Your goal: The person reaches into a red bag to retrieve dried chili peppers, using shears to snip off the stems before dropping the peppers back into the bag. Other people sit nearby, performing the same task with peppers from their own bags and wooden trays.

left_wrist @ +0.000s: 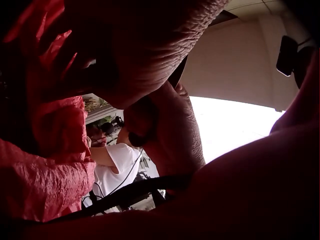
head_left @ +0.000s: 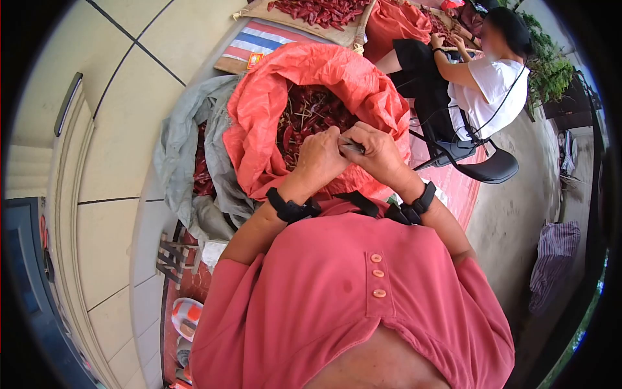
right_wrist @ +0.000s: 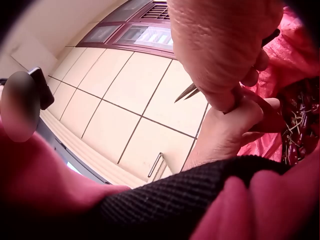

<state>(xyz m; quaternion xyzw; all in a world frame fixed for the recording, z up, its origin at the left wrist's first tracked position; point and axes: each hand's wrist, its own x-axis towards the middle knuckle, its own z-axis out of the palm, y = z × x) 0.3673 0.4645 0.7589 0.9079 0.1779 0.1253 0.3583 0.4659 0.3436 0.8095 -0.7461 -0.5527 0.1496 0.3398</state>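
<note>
Both hands meet over a red woven sack (head_left: pixel 259 142) filled with dried red chili peppers (head_left: pixel 330 113). In the right hand (head_left: pixel 379 152) is a pair of scissors (right_wrist: pixel 187 93); two slim pointed blades stick out below the curled fingers in the right wrist view. The left hand (head_left: pixel 321 155) pinches a dark red dried chili pepper (right_wrist: pixel 269 116) close against the right hand. Most of the scissors' handle is hidden by the right palm. The left wrist view is dark, with the hand (left_wrist: pixel 145 55) near the sack's folded rim (left_wrist: pixel 55 185).
A grey sack (head_left: pixel 178 142) with more chilies stands against the red sack's left side. Beyond lie a striped sheet (head_left: pixel 259 42) and a mat (head_left: pixel 298 18) heaped with chilies. Another person (head_left: pixel 486 84) sits at the right on a black chair (head_left: pixel 495 168). A small stool (head_left: pixel 175 259) stands at the left.
</note>
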